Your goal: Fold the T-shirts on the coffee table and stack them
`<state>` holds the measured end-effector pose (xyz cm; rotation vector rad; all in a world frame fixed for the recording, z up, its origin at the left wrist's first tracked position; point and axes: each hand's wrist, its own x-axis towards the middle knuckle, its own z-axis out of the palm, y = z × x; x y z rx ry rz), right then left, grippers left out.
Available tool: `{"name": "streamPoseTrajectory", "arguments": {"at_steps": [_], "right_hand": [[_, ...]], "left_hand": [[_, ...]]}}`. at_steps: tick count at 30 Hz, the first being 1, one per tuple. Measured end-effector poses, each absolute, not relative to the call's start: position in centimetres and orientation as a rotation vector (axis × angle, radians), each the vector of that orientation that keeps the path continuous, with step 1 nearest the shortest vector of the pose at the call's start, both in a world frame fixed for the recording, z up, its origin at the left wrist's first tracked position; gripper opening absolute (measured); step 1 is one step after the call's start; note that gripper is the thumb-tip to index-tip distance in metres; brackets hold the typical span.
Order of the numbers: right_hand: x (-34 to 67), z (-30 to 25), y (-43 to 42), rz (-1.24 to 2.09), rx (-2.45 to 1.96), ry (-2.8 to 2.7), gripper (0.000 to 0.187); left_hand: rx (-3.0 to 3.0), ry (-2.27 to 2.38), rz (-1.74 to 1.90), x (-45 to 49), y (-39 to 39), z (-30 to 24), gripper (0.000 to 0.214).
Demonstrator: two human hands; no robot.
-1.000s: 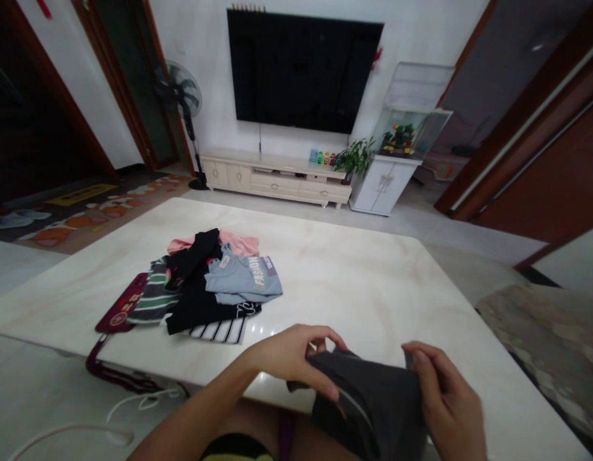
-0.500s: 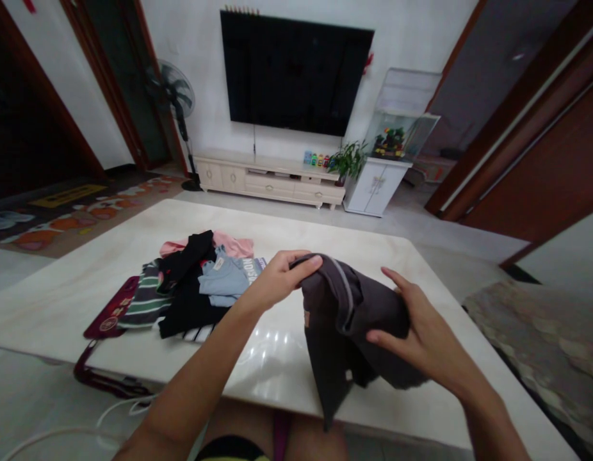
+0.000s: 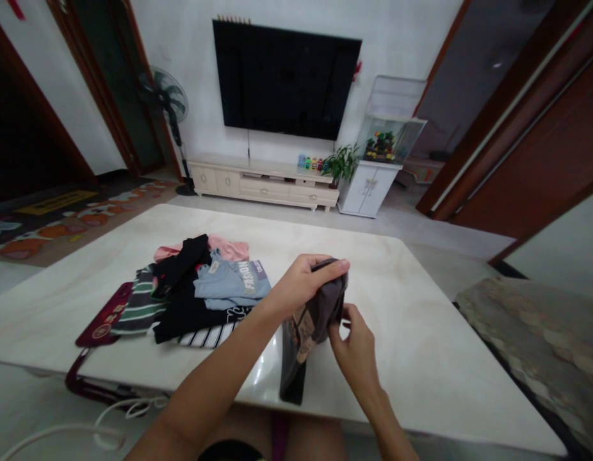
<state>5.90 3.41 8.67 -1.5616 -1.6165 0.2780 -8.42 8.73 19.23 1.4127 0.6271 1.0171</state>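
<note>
A dark grey shirt point(image 3: 328, 301) with a tan print hangs bunched over the table's near side, its lower end close to the tabletop. At its top edge my left hand point(image 3: 308, 278) grips the cloth between thumb and fingers. Lower, on its right side, my right hand point(image 3: 355, 339) pinches an edge of the same cloth. To the left lies a heap of clothes: a light blue garment point(image 3: 232, 282) with lettering, a black garment point(image 3: 188, 314), a green-and-grey striped one point(image 3: 143, 304) and a pink one point(image 3: 229, 247).
The white table point(image 3: 412, 358) spreads beneath my hands. A dark red object point(image 3: 104, 317) with gold markings lies at its left edge, near a white cable point(image 3: 107, 432) below. Beyond stand a TV cabinet point(image 3: 268, 187), a fan point(image 3: 169, 102) and a fish tank point(image 3: 385, 141).
My right hand has moved left and closed on the shirt's edge, having been spread against it. The shirt has turned and gathered narrower, showing its tan print. My left hand shifted slightly right.
</note>
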Motion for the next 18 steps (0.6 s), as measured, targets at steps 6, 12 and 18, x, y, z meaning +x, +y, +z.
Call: {"name": "streamPoseTrajectory", "arguments": {"at_steps": [6, 12, 18], "right_hand": [[12.0, 13.6, 4.5, 0.505, -1.564, -1.253, 0.021], [14.8, 21.0, 5.0, -0.005, -1.545, -1.693, 0.033], [14.8, 23.3, 7.6, -0.691, -1.686, -1.890, 0.029]], "left_hand": [[1.871, 0.770, 0.803, -12.8, 11.0, 19.2, 0.021], [2.222, 1.199, 1.242, -14.0, 13.2, 20.8, 0.011], [1.817, 1.040, 1.418, -12.0, 16.2, 22.9, 0.017]]}}
